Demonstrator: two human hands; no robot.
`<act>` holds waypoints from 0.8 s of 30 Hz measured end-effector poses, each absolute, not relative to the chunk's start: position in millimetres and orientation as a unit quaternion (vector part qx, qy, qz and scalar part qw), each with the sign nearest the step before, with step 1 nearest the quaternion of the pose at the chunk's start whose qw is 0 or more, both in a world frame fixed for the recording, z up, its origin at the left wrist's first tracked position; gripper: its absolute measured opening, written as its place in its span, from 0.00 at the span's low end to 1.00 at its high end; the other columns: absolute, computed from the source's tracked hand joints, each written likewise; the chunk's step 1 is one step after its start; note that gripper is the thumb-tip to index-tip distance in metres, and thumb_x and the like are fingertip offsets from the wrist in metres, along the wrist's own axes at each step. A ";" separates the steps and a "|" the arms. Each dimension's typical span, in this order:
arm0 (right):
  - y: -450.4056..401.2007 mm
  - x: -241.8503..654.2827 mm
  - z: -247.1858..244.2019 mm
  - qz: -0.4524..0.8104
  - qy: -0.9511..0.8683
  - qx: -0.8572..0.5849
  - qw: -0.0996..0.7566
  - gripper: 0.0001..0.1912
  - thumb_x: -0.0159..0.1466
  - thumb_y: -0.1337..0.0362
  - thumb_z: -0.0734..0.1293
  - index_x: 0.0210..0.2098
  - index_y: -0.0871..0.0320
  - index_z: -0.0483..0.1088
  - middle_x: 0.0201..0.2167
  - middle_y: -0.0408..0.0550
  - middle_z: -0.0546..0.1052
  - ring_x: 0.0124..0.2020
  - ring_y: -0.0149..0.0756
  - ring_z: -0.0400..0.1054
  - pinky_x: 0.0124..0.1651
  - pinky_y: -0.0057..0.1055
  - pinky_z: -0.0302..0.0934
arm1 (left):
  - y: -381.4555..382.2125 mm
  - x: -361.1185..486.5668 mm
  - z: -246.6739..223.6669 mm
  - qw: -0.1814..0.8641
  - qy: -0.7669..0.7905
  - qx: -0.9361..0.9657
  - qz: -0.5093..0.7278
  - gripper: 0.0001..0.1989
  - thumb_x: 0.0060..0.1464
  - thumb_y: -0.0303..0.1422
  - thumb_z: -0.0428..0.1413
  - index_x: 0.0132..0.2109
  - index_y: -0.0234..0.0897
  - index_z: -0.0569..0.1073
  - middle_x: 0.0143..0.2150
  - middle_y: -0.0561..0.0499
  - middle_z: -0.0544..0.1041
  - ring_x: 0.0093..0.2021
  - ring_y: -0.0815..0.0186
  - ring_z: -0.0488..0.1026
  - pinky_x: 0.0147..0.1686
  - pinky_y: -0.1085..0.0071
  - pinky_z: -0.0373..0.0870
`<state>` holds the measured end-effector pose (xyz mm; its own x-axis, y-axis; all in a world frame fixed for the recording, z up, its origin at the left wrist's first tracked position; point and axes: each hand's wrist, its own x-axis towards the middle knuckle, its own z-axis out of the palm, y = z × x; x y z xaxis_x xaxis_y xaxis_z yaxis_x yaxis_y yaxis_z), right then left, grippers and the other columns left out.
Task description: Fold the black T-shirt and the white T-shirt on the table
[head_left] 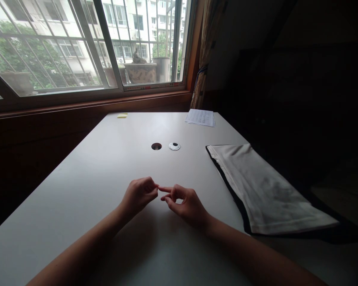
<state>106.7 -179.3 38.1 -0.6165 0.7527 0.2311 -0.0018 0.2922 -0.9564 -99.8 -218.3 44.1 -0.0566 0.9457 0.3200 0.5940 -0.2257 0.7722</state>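
Both hands are held above the white table (86, 178), meeting near the middle of the view. My left hand (141, 192) is closed, its thumb and fingers pinched at the tip of a finger of my right hand. My right hand (186, 202) has that finger stretched out toward the left, while its thumb and another finger curve round with a gap between them. Anything small between the fingertips is too small to make out. Beyond the hands, the tabletop has a dark round hole (156, 146) and a white round cap (174, 146) beside it.
A pale cloth with a black layer under it (265, 190) lies at the table's right edge, partly overhanging. Printed papers (200, 118) and a yellow sticky note (122, 115) are at the far edge. Behind stand a barred window (113, 43) and a curtain (205, 55).
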 end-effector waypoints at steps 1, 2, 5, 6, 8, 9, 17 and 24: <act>-179.7 106.9 38.4 0.531 -0.726 -0.260 0.351 0.13 0.65 0.61 0.68 0.27 0.51 0.61 0.52 0.52 0.81 0.43 0.45 0.80 0.41 0.39 0.75 | -218.3 -100.0 43.7 0.203 0.588 0.654 0.430 0.08 0.51 0.29 0.58 0.26 0.38 0.68 0.23 0.55 0.74 0.23 0.72 0.66 0.25 0.76 0.61; -180.0 107.0 38.9 0.525 -0.732 -0.258 0.351 0.12 0.65 0.62 0.68 0.27 0.51 0.61 0.52 0.52 0.81 0.43 0.44 0.80 0.41 0.38 0.75 | -218.4 -100.1 43.2 0.201 0.589 0.653 0.432 0.08 0.51 0.29 0.58 0.26 0.38 0.68 0.22 0.56 0.73 0.23 0.72 0.65 0.24 0.77 0.60; -180.8 107.3 39.9 0.497 -0.755 -0.252 0.345 0.09 0.66 0.64 0.67 0.29 0.52 0.65 0.52 0.50 0.81 0.42 0.42 0.80 0.44 0.38 0.75 | -218.2 -100.6 42.4 0.197 0.593 0.645 0.440 0.09 0.50 0.28 0.57 0.25 0.38 0.66 0.22 0.57 0.71 0.23 0.73 0.63 0.24 0.77 0.59; -181.0 107.3 40.0 0.485 -0.764 -0.251 0.343 0.08 0.66 0.64 0.67 0.30 0.51 0.67 0.52 0.49 0.81 0.41 0.41 0.80 0.45 0.38 0.75 | -217.9 -100.9 42.2 0.199 0.594 0.642 0.442 0.09 0.50 0.28 0.57 0.25 0.38 0.66 0.22 0.57 0.71 0.23 0.73 0.63 0.24 0.77 0.59; -181.6 107.0 40.0 0.463 -0.779 -0.247 0.343 0.06 0.65 0.65 0.67 0.31 0.51 0.70 0.53 0.47 0.81 0.42 0.40 0.80 0.48 0.39 0.74 | -217.4 -101.4 41.9 0.203 0.595 0.637 0.445 0.09 0.50 0.28 0.57 0.25 0.38 0.65 0.22 0.57 0.71 0.23 0.73 0.64 0.24 0.77 0.59; -182.0 106.8 39.9 0.455 -0.784 -0.242 0.345 0.06 0.65 0.66 0.68 0.31 0.51 0.70 0.54 0.46 0.80 0.44 0.40 0.79 0.50 0.39 0.73 | -217.1 -101.6 41.8 0.205 0.597 0.634 0.447 0.10 0.50 0.28 0.58 0.25 0.38 0.65 0.22 0.57 0.71 0.24 0.72 0.64 0.24 0.77 0.60; -184.1 108.4 38.9 0.413 -0.806 -0.237 0.353 0.08 0.65 0.67 0.67 0.30 0.51 0.66 0.62 0.46 0.74 0.50 0.43 0.78 0.51 0.41 0.72 | -217.3 -101.2 45.1 0.246 0.598 0.596 0.475 0.08 0.52 0.32 0.61 0.28 0.37 0.72 0.25 0.53 0.77 0.25 0.68 0.73 0.26 0.74 0.67; -178.3 117.8 53.4 0.399 -0.770 -0.278 0.412 0.09 0.68 0.66 0.66 0.31 0.51 0.64 0.55 0.52 0.79 0.42 0.40 0.79 0.44 0.39 0.74 | -217.2 -105.9 50.9 0.407 0.529 0.489 0.562 0.11 0.55 0.39 0.66 0.39 0.34 0.80 0.30 0.47 0.82 0.31 0.62 0.80 0.35 0.66 0.78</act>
